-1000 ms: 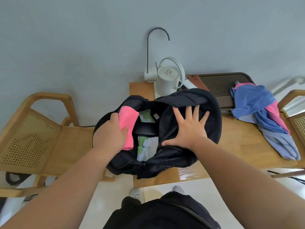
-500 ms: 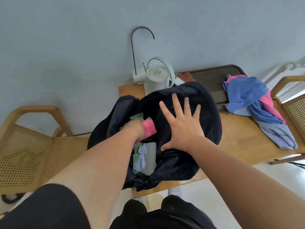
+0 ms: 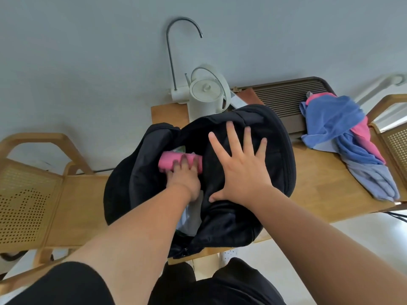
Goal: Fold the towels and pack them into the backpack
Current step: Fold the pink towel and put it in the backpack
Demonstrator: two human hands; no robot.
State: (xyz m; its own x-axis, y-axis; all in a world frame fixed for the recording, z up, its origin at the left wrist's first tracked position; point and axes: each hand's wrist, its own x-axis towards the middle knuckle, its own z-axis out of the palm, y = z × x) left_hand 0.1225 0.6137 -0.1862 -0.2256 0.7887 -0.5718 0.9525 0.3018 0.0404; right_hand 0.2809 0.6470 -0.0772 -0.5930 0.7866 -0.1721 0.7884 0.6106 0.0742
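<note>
Backpack (image 3: 259, 219), black and unzipped, lies on the wooden worktop (image 3: 317, 190) with its opening turned up toward the camera. The left hand (image 3: 184, 178) reaches into that opening and its fingers (image 3: 184, 162) press down on a rolled pink towel (image 3: 170, 162), which sits inside the bag near the far end of the compartment; whether the thumb closes under the roll cannot be told, since the hand covers it. Pale blue-white cloth (image 3: 190, 213) and a scrap of green (image 3: 181, 149) show inside the bag, below and above the pink roll. The right hand (image 3: 243, 170) lies flat with all fingers spread on the black front panel, just beside the opening, holding nothing and pressing the flap down.

Well to the right on the same worktop, a loose heap of towels (image 3: 343, 137) in blue, pink and grey-lilac lies unfolded, draped partly over a dark slatted tray (image 3: 277, 95) and trailing toward the worktop's right edge. Behind the bag stands a white kettle (image 3: 207, 95), touching or nearly touching the bag's top edge, with a curved metal spout (image 3: 174, 38) rising beside it against the grey wall. A wooden chair with a cane seat (image 3: 26, 203) stands to the left of the worktop.
</note>
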